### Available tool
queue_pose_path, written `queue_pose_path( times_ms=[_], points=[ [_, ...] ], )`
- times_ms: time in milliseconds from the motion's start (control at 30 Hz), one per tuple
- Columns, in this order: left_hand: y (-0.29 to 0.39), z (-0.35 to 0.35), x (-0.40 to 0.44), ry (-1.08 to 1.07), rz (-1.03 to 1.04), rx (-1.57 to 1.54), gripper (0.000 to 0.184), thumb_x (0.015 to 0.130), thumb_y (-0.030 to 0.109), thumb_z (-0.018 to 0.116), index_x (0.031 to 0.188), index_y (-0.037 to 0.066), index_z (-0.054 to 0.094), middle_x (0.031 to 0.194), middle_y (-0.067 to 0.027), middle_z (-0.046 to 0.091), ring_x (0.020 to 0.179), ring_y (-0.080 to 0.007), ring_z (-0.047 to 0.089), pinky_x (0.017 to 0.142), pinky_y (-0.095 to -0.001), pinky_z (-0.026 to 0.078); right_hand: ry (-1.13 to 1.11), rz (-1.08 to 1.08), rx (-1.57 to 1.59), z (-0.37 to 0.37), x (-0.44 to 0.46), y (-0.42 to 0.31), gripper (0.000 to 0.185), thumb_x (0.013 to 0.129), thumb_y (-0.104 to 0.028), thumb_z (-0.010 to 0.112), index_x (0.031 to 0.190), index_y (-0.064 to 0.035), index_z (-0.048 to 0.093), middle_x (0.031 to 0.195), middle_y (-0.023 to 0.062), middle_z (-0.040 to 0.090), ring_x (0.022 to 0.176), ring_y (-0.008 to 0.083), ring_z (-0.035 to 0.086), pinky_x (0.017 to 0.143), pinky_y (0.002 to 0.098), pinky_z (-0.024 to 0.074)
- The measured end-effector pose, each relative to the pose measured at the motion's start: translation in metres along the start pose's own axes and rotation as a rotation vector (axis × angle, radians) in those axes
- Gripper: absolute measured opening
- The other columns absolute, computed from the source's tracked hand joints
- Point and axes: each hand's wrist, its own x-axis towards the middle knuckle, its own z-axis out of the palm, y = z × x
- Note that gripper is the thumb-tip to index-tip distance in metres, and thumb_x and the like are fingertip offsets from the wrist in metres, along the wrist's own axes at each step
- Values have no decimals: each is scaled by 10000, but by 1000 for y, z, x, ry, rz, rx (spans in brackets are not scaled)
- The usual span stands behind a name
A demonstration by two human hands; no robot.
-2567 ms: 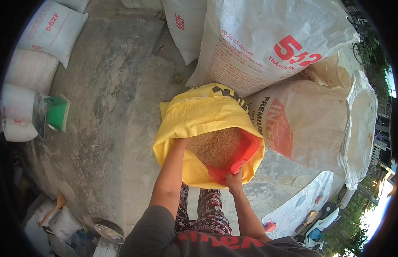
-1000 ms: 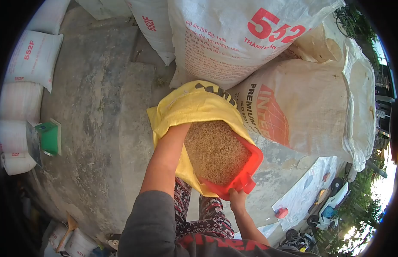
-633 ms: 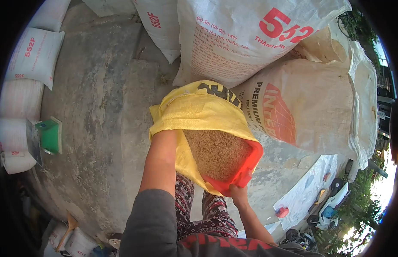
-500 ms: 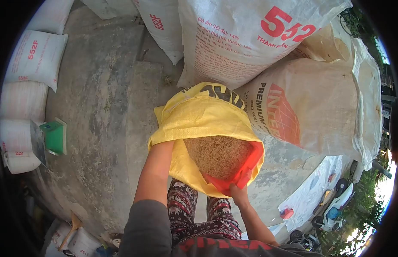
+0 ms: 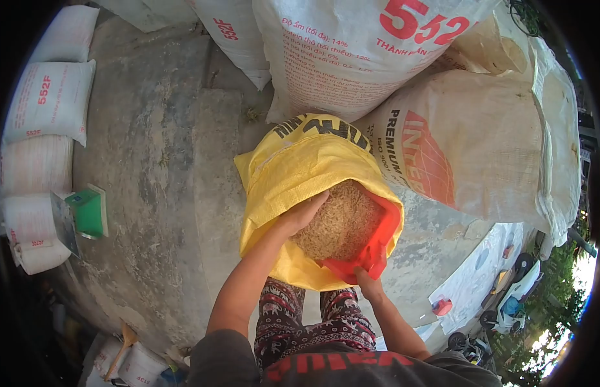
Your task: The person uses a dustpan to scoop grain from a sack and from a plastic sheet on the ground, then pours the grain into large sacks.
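Observation:
A yellow sack (image 5: 293, 164) stands open in front of my legs, its mouth toward me. Inside the mouth lies a red scoop (image 5: 384, 238), heaped with tan grain or husks (image 5: 342, 222). My right hand (image 5: 369, 280) grips the scoop's handle at the lower right of the opening. My left hand (image 5: 308, 211) is at the left of the mouth, against the inner side of the sack and beside the grain; its fingertips are partly hidden, and whether it pinches the cloth cannot be made out.
Large white sacks (image 5: 358, 71) stand behind the yellow one, with a beige sack (image 5: 474, 142) to the right. More white sacks (image 5: 51, 103) and a green object (image 5: 87, 211) are at the left. A pale sheet (image 5: 471, 277) lies at the right on the concrete floor (image 5: 151, 193).
My left hand, earlier hidden in the sack, has come up into view beside the grain. The scoop sits a little further right and higher, still in my right hand.

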Motion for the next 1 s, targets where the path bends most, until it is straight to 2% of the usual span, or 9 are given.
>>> queue_pose_path(
  times_ms=[67, 200, 333, 500, 667, 733, 767, 833, 1000],
  points=[
    [27, -11, 11, -68, 17, 14, 660, 826, 528, 371, 1320, 103, 263, 1350, -148, 246, 1241, -274, 236, 1005, -359, 212, 33, 8, -34, -1, 1, -5, 355, 691, -47, 491, 1042, -5, 462, 928, 59, 509, 872, 172, 491, 748, 286, 409],
    [13, -9, 75, -61, -31, -67, 654, 829, 525, 366, 1319, 105, 266, 1352, -148, 241, 1242, -274, 233, 1006, -359, 209, 103, -100, 35, 5, 7, 4, 327, 696, -68, 491, 1016, -4, 477, 896, 61, 518, 854, 174, 496, 734, 283, 409],
    [-6, 10, 123, -80, -114, -194, 645, 832, 521, 358, 1318, 106, 270, 1355, -148, 234, 1244, -275, 229, 1007, -359, 205, 140, -97, -128, 3, 8, 0, 314, 696, -73, 484, 1001, 2, 480, 896, 74, 523, 847, 186, 496, 732, 291, 405],
    [-42, -18, 89, 0, -179, -265, 635, 836, 517, 349, 1317, 108, 275, 1358, -148, 225, 1247, -277, 224, 1009, -359, 200, 115, -216, 30, 18, 24, -33, 380, 739, -94, 548, 1065, 3, 378, 931, 146, 523, 898, 253, 524, 747, 339, 426],
    [-41, 14, 60, 77, -241, -342, 626, 840, 512, 339, 1316, 110, 280, 1362, -148, 217, 1249, -278, 218, 1011, -359, 196, 51, -183, -28, 10, 25, -29, 415, 754, -124, 576, 1092, -21, 357, 952, 120, 530, 882, 222, 538, 741, 319, 432],
    [-42, 36, 48, 97, -265, -379, 622, 842, 510, 336, 1316, 111, 282, 1364, -148, 214, 1250, -279, 216, 1011, -359, 194, 1, -150, 71, 3, 32, -28, 401, 670, 15, 491, 1061, 9, 402, 933, 58, 482, 870, 164, 487, 741, 275, 421],
    [-54, 48, 51, -53, -128, -492, 619, 841, 508, 331, 1328, 132, 257, 1374, -152, 184, 1255, -314, 196, 1012, -392, 182, 5, -153, 78, 0, 38, -23, 401, 670, 15, 491, 1061, 9, 402, 933, 58, 482, 870, 164, 487, 741, 275, 421],
    [-20, 72, 30, 92, -203, 38, 695, 830, 548, 295, 1344, 97, 169, 1381, -162, 162, 1274, -309, 139, 1012, -407, 183, -88, -145, 99, -7, 47, -23, 438, 724, -45, 540, 1129, -17, 376, 964, 98, 527, 894, 181, 529, 742, 286, 438],
    [19, 64, 17, 244, -205, -83, 711, 820, 563, 301, 1348, 112, 148, 1378, -170, 164, 1277, -338, 109, 1015, -461, 141, -164, -30, 332, -25, 44, -28, 409, 679, 21, 511, 1081, 2, 435, 809, 60, 557, 750, 148, 561, 665, 262, 453]
  ],
)
